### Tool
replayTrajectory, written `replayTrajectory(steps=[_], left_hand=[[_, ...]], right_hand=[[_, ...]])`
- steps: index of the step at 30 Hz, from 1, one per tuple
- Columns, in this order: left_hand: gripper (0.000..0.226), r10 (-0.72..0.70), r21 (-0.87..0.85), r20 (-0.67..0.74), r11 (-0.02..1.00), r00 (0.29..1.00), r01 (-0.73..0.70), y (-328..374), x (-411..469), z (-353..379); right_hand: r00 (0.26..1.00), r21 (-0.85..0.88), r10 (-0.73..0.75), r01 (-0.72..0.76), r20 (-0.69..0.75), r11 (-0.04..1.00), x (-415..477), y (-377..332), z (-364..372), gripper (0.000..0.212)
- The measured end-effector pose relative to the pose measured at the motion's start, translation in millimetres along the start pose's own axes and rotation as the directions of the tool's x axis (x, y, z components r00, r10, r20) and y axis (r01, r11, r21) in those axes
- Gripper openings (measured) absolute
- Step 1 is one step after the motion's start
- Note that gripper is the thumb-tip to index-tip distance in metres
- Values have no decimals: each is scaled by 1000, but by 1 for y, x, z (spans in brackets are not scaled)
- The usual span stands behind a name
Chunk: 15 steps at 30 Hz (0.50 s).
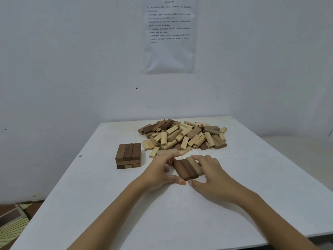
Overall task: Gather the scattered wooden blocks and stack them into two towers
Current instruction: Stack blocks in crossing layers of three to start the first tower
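Note:
A row of three wooden blocks (187,168), two dark and one lighter, lies side by side on the white table (162,217). My left hand (159,171) holds the row from its left side, and my right hand (211,175) from its right. On each hand the thumb is at the blocks' near ends and the fingers at the far ends. To the left stands a short tower (128,155) of three layers with dark blocks on top. Behind the hands lies a loose pile of several light and dark blocks (183,136).
The table stands against a white wall with a printed sheet (170,35) taped above it. The table's left edge drops to a floor with a patterned mat (12,222). Bare tabletop lies in front of the hands and to the right of the pile.

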<state>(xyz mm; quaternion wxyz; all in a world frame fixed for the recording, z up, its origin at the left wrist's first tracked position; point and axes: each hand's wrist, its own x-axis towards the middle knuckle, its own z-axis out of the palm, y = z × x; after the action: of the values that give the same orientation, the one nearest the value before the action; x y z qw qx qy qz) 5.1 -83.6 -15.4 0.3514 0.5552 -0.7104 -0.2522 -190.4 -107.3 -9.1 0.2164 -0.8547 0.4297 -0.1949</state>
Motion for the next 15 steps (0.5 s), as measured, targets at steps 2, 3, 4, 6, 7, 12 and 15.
replayTrajectory(steps=[2, 3, 4, 6, 7, 12, 15], left_hand=[[84, 39, 53, -42, 998, 998, -37, -2, -1, -1], [86, 48, 77, -46, 996, 998, -44, -3, -1, -1], [87, 54, 92, -48, 995, 997, -50, -3, -2, -1], [88, 44, 104, -38, 994, 998, -40, -3, -2, 0], [87, 36, 111, -32, 993, 999, -32, -3, -2, 1], [79, 0, 142, -10, 990, 1000, 2, 2, -3, 6], [70, -32, 154, 24, 988, 999, 28, 9, -4, 8]], right_hand=[[999, 9, -40, 39, 24, 999, -1, 0, -2, 70], [998, 18, -54, 54, 37, 998, -1, 1, -3, 69], [997, 29, -65, 63, 49, 998, 0, 2, -4, 67], [995, 63, -70, 65, 76, 996, 4, 5, -5, 64], [994, 84, -66, 59, 85, 995, 6, 7, -6, 62], [991, 174, -68, 48, 112, 984, 14, 16, -11, 58], [989, 246, -76, 43, 125, 968, 16, 19, -18, 56]])
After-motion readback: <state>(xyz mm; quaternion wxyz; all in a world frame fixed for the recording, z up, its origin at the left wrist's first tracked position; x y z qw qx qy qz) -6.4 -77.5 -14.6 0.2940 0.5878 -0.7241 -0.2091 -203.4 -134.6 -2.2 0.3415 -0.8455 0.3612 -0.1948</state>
